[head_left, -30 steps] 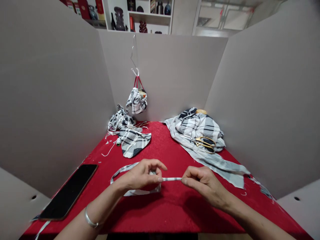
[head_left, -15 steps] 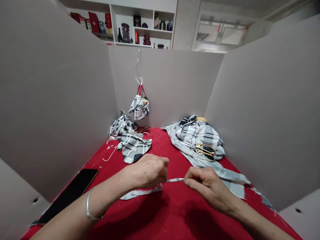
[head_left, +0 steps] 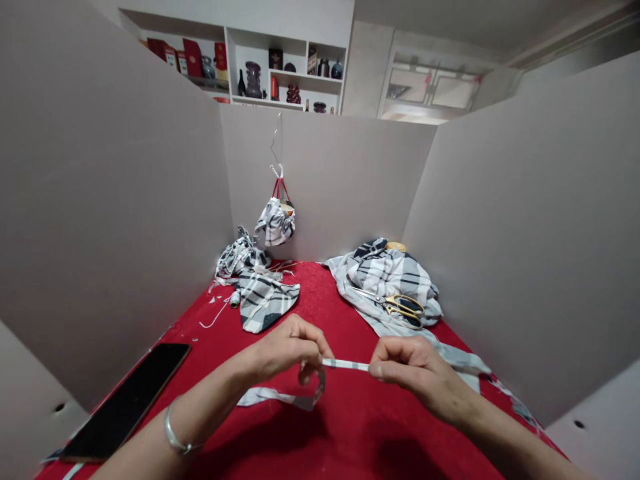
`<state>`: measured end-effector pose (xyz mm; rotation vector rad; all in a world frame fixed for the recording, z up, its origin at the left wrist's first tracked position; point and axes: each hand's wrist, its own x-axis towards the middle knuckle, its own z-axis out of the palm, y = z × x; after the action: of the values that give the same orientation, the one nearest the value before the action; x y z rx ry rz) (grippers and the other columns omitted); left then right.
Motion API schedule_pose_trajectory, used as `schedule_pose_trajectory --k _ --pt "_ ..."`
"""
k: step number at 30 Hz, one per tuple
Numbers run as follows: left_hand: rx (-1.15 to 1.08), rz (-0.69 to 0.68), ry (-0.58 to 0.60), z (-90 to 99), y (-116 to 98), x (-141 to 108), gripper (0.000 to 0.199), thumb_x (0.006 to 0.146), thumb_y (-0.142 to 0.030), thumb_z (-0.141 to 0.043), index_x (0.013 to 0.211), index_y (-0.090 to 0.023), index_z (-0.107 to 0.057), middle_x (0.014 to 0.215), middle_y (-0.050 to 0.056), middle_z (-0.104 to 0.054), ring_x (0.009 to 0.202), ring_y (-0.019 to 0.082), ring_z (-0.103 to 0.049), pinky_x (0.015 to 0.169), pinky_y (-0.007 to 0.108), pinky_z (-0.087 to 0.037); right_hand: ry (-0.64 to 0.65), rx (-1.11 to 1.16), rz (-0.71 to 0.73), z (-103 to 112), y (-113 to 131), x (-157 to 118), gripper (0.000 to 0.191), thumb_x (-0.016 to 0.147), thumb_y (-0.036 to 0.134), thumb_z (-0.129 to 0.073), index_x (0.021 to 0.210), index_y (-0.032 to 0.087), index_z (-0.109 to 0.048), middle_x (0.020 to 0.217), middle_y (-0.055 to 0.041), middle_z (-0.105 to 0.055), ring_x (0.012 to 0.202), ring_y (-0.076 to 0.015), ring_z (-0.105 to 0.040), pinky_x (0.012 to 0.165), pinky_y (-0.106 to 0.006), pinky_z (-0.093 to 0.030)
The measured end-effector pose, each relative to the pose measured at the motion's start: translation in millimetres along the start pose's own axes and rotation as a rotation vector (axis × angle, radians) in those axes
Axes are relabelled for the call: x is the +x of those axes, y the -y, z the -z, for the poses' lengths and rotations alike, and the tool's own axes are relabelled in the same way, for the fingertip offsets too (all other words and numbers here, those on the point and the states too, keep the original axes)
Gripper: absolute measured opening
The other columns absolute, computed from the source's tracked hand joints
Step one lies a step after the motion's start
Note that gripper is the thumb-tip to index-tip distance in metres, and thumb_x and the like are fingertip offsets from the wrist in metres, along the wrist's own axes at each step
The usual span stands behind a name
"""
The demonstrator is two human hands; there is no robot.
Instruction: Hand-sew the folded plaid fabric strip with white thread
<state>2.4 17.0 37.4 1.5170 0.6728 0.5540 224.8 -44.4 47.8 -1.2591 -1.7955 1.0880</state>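
A narrow folded fabric strip (head_left: 346, 364), white with grey patches, stretches level between my two hands. My left hand (head_left: 293, 350) pinches it at the left, the thumb and fingers closed on the cloth. From there a looser, wider tail of the strip (head_left: 273, 395) drops and trails leftward over the red cloth (head_left: 345, 433). My right hand (head_left: 413, 373) grips the right end between thumb and bent forefinger. Both hands are just above the table, a short gap apart.
Gold-handled scissors (head_left: 395, 305) lie on a plaid fabric heap (head_left: 385, 273) at the right. Plaid pieces (head_left: 265, 300), a thread spool (head_left: 235, 299) and a black phone (head_left: 127, 397) are at the left. A plaid pouch (head_left: 277, 223) hangs from the back panel (head_left: 340, 180).
My left hand has turned, its fingers now more extended along the strip. The stretch between the hands looks wider and flatter. The whole view has tilted slightly upward.
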Motion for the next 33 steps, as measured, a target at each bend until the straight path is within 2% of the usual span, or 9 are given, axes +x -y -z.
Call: schedule_pose_trajectory --k 2,7,11,15,20,24,27,29,33 --pt "-0.027 0.011 -0.042 -3.3 1 -2 0.015 0.062 -0.017 -0.057 0.059 -0.011 -0.07 0.045 0.0 -0.056 0.034 0.007 -0.042 0.035 0.019 -0.031 0.022 0.033 -0.01 -5 0 1 0.018 0.074 0.028 -0.058 0.06 0.016 -0.056 0.052 0.0041 -0.041 0.052 -0.0099 -0.033 0.049 -0.023 -0.027" --pt "-0.031 0.176 0.017 -9.7 3 -6 0.02 0.062 -0.031 -0.074 0.062 -0.012 -0.07 0.035 -0.008 -0.037 0.032 0.003 -0.024 0.035 0.02 -0.015 0.083 0.086 -0.018 -19 3 3 0.015 0.071 0.025 -0.058 0.06 0.016 -0.057 0.052 0.0046 -0.041 0.051 -0.0095 -0.032 0.05 -0.023 -0.027" --pt "0.008 0.222 0.003 -10.2 10 -3 0.014 0.061 -0.026 -0.071 0.06 -0.013 -0.067 0.035 -0.009 -0.036 0.031 0.004 -0.025 0.033 0.019 -0.017 0.086 0.049 -0.019 -27 -1 2 0.017 0.073 0.026 -0.057 0.059 0.016 -0.056 0.052 0.0045 -0.042 0.051 -0.0097 -0.033 0.049 -0.022 -0.027" --pt "0.019 0.19 -0.024 -4.9 18 -1 0.007 0.064 -0.019 -0.059 0.06 -0.014 -0.063 0.035 -0.009 -0.038 0.029 0.004 -0.026 0.033 0.019 -0.017 0.027 -0.014 0.005 -28 -9 0 0.021 0.076 0.029 -0.055 0.06 0.016 -0.054 0.054 0.0032 -0.044 0.053 -0.0107 -0.036 0.05 -0.023 -0.029" --pt "0.122 0.103 0.091 4.9 17 -14 0.01 0.072 -0.02 -0.053 0.074 -0.014 -0.061 0.046 -0.007 -0.044 0.038 0.006 -0.034 0.039 0.018 -0.025 0.034 -0.018 0.001 -22 -9 -3 0.024 0.078 0.032 -0.056 0.061 0.016 -0.055 0.054 0.0039 -0.042 0.052 -0.0102 -0.035 0.049 -0.023 -0.027" --pt "0.266 -0.003 0.084 6.7 9 -24 0.019 0.073 -0.013 -0.045 0.078 -0.015 -0.063 0.058 -0.004 -0.054 0.05 0.007 -0.042 0.048 0.018 -0.033 0.033 0.003 0.003 -20 -8 -2 0.024 0.079 0.033 -0.056 0.062 0.016 -0.054 0.054 0.0041 -0.042 0.052 -0.0101 -0.034 0.049 -0.023 -0.027" --pt "0.167 0.02 0.062 5.5 8 -25 0.022 0.068 -0.011 -0.043 0.074 -0.013 -0.064 0.063 0.0 -0.061 0.054 0.009 -0.05 0.055 0.02 -0.041 0.027 0.003 0.01 -21 -9 0 0.024 0.079 0.032 -0.056 0.062 0.016 -0.054 0.054 0.0039 -0.042 0.052 -0.0101 -0.035 0.049 -0.023 -0.028" --pt "0.035 0.051 0.009 4.6 10 -24 0.021 0.063 -0.013 -0.043 0.066 -0.012 -0.063 0.057 0.001 -0.059 0.049 0.01 -0.05 0.051 0.022 -0.042 0.032 0.0 0.015 -22 -9 1 0.023 0.079 0.032 -0.055 0.062 0.016 -0.054 0.054 0.004 -0.042 0.052 -0.0101 -0.035 0.049 -0.023 -0.027" --pt "-0.053 0.05 -0.098 2.9 16 -20 0.021 0.07 -0.024 -0.051 0.059 -0.012 -0.064 0.04 -0.003 -0.047 0.035 0.008 -0.038 0.038 0.02 -0.03 0.048 -0.014 0.04 -25 -5 3 0.022 0.079 0.029 -0.056 0.061 0.016 -0.055 0.053 0.0046 -0.041 0.052 -0.0099 -0.034 0.049 -0.023 -0.027"
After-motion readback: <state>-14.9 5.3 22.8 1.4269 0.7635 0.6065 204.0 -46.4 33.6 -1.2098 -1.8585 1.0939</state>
